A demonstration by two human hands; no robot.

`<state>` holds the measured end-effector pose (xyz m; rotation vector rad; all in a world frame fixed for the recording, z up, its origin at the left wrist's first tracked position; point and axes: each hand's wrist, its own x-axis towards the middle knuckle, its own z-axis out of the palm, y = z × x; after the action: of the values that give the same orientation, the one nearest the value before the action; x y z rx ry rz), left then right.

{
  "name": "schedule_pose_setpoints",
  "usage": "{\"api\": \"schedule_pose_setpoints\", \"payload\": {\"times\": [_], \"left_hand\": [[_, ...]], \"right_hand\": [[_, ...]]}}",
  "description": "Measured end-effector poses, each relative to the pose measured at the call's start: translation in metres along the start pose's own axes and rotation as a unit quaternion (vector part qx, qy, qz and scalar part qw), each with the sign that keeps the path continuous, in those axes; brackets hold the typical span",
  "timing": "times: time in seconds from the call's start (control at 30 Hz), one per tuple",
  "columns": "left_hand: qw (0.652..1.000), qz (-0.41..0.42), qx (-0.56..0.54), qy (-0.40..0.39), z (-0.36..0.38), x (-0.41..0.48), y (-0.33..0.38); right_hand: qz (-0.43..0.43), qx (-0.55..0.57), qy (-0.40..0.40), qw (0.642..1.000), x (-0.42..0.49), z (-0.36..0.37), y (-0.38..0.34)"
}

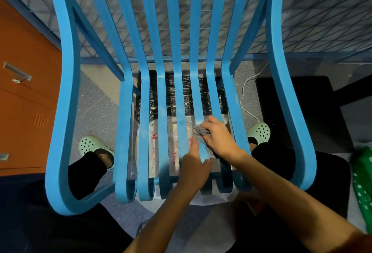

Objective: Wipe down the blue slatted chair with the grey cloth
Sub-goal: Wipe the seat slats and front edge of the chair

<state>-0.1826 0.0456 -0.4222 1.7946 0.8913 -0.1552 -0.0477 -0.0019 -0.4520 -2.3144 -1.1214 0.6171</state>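
Storage or locker area: orange metal lockers [24, 91], wire-mesh partition [322, 21], speckled floor [94, 107].

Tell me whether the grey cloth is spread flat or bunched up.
Bunched up: the grey cloth is a crumpled wad gripped by the right hand on a slat of the blue chair.
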Motion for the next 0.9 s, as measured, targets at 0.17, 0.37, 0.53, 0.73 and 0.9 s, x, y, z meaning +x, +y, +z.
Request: {"api": "schedule_pose_setpoints", "payload": {"times": [0.17, 0.37, 0.53, 0.73, 0.9], "left_hand": [[0.999, 0.023, 0.033, -0.010, 0.008, 0.010, 0.004], [0.999, 0.012, 0.042, -0.006, -0.008, 0.008, 0.009], [1.000, -0.016, -0.011, 0.014, -0.012, 0.011, 0.009], [0.998, -0.040, -0.034, 0.020, -0.011, 0.014, 0.006], [0.998, -0.047, -0.029, 0.035, -0.015, 0.024, 0.012]], "right_hand": [[0.008, -0.015, 0.046, 0.999, 0.057, -0.004, 0.010], [0.045, 0.024, 0.099, 0.994, 0.069, -0.021, 0.018], [0.027, 0.059, 0.070, 0.995, -0.019, -0.012, 0.006], [-0.037, 0.055, 0.027, 0.997, -0.074, 0.020, -0.004], [-0.016, 0.051, 0.010, 0.999, -0.025, 0.009, 0.000]]}}
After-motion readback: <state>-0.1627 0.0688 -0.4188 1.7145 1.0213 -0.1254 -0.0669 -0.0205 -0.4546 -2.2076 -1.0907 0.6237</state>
